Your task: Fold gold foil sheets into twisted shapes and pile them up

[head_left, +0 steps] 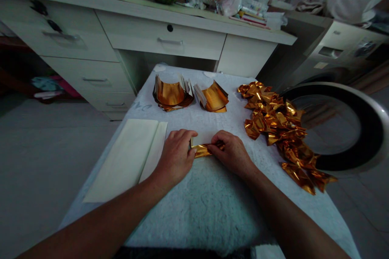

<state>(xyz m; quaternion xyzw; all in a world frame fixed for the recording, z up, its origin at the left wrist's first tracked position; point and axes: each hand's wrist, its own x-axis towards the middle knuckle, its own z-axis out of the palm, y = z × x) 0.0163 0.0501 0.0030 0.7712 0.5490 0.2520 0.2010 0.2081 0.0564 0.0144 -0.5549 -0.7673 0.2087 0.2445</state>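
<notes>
The one head camera looks forward and down from above the near side of the cloth-covered counter (221, 202), close in, facing white drawers (194, 44) beyond.

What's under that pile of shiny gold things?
Pale cloth shows along the left side of the gold pile. Directly underneath, the pile covers everything, so I can't tell whether anything else is hiding there.

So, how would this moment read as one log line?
left hand: holding gold foil strip | right hand: pinching strip's other end | beyond: two stacks of curved gold sheets | right side: gold foil pile
</notes>
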